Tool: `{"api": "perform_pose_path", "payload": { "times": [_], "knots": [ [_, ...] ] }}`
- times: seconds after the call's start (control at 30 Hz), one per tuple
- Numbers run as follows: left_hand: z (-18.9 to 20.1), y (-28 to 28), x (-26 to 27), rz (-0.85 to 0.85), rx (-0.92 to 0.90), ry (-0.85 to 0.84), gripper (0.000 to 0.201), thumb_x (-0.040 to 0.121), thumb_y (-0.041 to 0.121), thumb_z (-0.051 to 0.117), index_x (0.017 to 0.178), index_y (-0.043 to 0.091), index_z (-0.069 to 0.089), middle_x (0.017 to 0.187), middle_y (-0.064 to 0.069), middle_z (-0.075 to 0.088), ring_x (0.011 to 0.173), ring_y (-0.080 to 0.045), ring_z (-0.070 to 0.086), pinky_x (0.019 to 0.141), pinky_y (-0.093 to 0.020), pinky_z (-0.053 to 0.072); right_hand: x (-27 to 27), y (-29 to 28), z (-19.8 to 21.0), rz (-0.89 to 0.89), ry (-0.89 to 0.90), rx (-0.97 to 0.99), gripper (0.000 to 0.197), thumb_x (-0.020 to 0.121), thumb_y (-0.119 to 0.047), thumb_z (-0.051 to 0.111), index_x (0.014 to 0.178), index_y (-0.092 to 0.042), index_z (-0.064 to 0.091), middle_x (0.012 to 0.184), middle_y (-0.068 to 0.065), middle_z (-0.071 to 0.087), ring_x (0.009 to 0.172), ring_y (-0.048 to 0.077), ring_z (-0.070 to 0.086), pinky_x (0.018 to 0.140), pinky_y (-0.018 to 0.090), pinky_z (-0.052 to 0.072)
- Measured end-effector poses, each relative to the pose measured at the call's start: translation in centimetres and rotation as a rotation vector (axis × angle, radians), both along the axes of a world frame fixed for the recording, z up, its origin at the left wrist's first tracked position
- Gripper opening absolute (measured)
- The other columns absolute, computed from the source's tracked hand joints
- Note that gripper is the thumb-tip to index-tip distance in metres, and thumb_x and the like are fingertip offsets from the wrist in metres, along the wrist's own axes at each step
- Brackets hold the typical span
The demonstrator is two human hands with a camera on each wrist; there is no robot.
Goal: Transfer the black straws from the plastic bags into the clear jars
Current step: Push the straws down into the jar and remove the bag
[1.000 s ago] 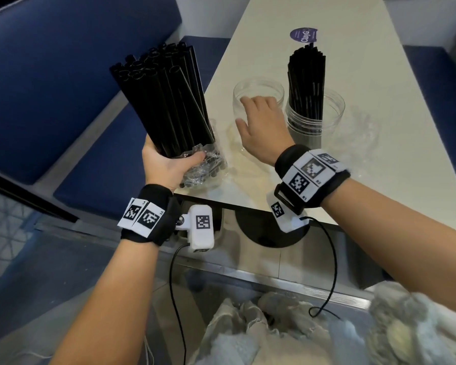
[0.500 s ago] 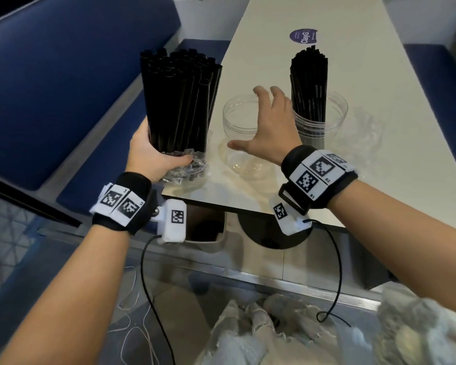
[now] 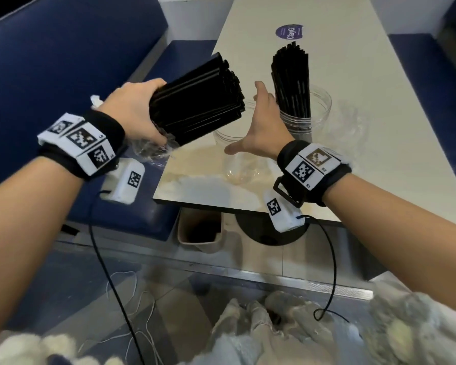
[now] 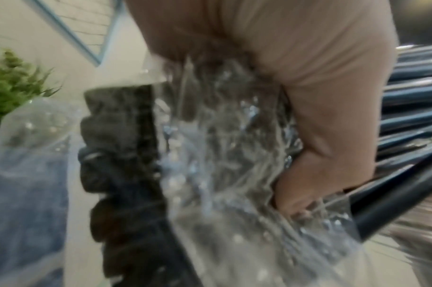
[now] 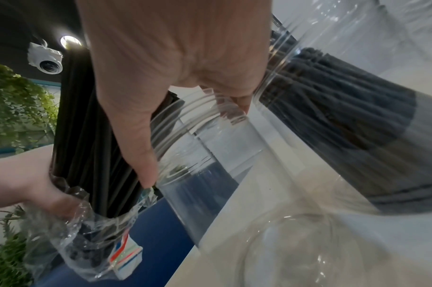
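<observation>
My left hand grips a thick bundle of black straws near its lower end. A crumpled clear plastic bag still covers that end. The bundle tilts up and to the right, its free ends just above the empty clear jar. My right hand is spread open against that jar, its thumb on the near side. In the right wrist view the thumb lies beside the jar's rim. A second jar behind it holds upright straws.
The jars stand near the front left corner of a pale table. A loose clear bag lies right of the full jar. A blue bench runs along the left. A beige bin sits under the table edge.
My left hand has swung the straw bundle from upright to leaning right over the empty jar. My right hand lifted off the jar's top and now stays spread at its side.
</observation>
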State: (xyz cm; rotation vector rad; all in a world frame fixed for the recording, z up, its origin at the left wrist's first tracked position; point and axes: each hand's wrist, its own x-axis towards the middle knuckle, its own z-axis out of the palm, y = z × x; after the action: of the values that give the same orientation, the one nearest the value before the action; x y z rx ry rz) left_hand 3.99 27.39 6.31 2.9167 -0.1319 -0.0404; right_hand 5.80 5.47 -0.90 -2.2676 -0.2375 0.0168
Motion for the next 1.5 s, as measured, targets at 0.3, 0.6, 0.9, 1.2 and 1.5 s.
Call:
{"api": "perform_pose_path", "payload": {
  "times": [0.3,0.6,0.9,1.2,1.5],
  "knots": [
    [4.8,-3.1,2.1,-0.165,0.487,0.044,0.076,0.045,0.033,0.090,0.108,0.025,0.048,0.081,-0.001,0.058,0.076,-0.027,0.052,0.069,-0.037,0.042,-0.4,-0.7,-0.5,0.030,0.036,0.179,0.138,0.044,-0.029,0.092,0.144,-0.010,-0.001,0.144,0.013,0.029,0.136,0.023,0.028,0.113,0.033,0.029],
    [6.9,-6.7,3.8,-0.376,0.940,-0.020,0.063,0.050,0.039,0.085,0.088,0.029,0.036,0.082,-0.001,0.058,0.075,-0.026,0.058,0.069,-0.039,0.051,-0.9,-0.9,-1.2,0.026,-0.054,0.294,0.126,0.045,-0.023,0.091,0.140,-0.015,0.008,0.137,0.012,0.041,0.126,0.021,0.041,0.106,0.028,0.034],
    [7.3,-8.4,4.6,-0.485,1.199,-0.074,0.062,0.054,0.044,0.084,0.101,0.023,0.050,0.086,0.000,0.062,0.082,-0.026,0.062,0.076,-0.040,0.053,-1.5,-1.2,-1.4,0.009,-0.065,0.327,0.117,0.044,-0.024,0.092,0.134,-0.018,0.017,0.129,0.005,0.042,0.120,0.017,0.044,0.101,0.022,0.034],
    [6.7,-9.3,4.6,-0.479,1.338,-0.216,0.035,0.075,0.029,0.069,0.104,0.022,0.051,0.091,0.000,0.060,0.093,-0.025,0.061,0.089,-0.038,0.044,-1.1,-0.9,-0.4,0.039,-0.115,0.100,0.101,0.041,-0.038,0.091,0.124,-0.010,0.041,0.118,0.005,0.053,0.110,0.019,0.050,0.096,0.031,0.043],
    [5.8,-10.8,3.7,-0.410,1.425,-0.343,0.026,0.087,0.021,0.059,0.110,0.018,0.047,0.090,0.000,0.045,0.101,-0.022,0.055,0.098,-0.034,0.037,-0.8,-0.6,-0.7,0.011,-0.084,0.034,0.098,0.041,-0.040,0.088,0.121,-0.010,0.041,0.116,0.007,0.051,0.112,0.024,0.044,0.096,0.035,0.044]
  ]
}}
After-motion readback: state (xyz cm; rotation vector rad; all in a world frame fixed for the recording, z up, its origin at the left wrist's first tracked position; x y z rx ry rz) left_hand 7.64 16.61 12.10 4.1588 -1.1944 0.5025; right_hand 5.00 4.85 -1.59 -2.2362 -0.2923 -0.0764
